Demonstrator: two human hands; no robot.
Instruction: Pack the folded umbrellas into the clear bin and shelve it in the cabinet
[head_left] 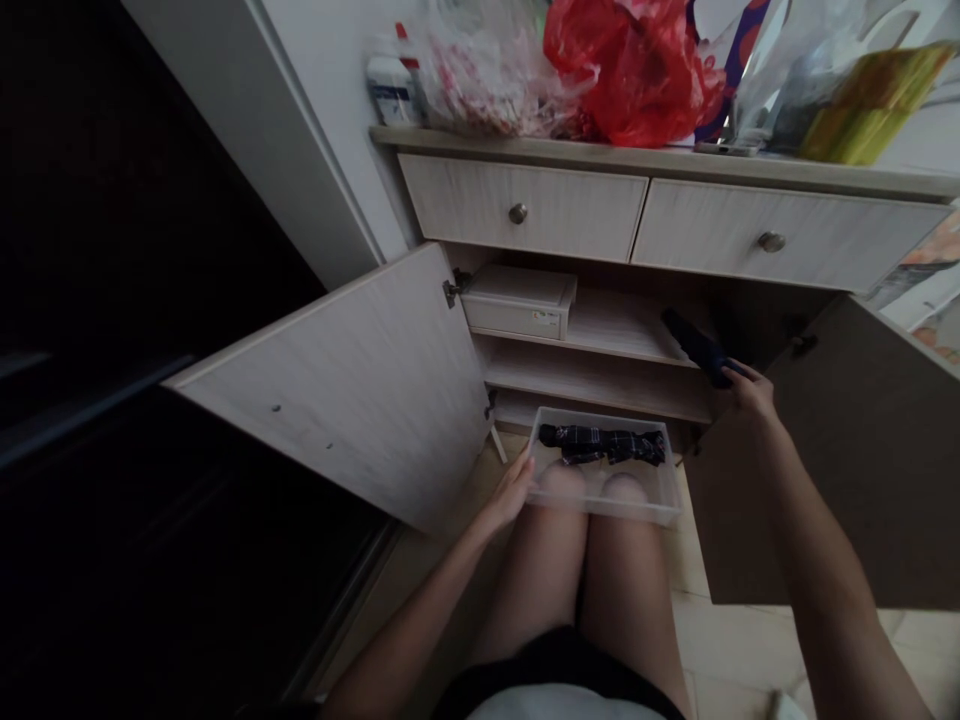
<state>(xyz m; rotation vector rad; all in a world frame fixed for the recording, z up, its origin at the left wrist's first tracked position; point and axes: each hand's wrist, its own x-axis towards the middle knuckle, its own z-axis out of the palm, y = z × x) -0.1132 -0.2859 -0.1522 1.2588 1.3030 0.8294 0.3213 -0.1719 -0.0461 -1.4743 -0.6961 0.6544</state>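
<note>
1. Dark blue umbrella (697, 348) — folded, lying aslant over the right end of the cabinet's upper shelf (600, 330), its near end in the right hand (750, 392), whose fingers are curled closed around it.
2. Left hand (514, 490) lies against the left wall of a clear tray (600, 512), fingers mostly extended and pressed to its side, not wrapped round it.
3. The tray sits on the person's knees, just before the open cabinet, and holds a folded plaid umbrella (604, 443) lying across its far side.
4. A white box (517, 300) stands at the left of the same shelf — well apart from the blue umbrella.
</note>
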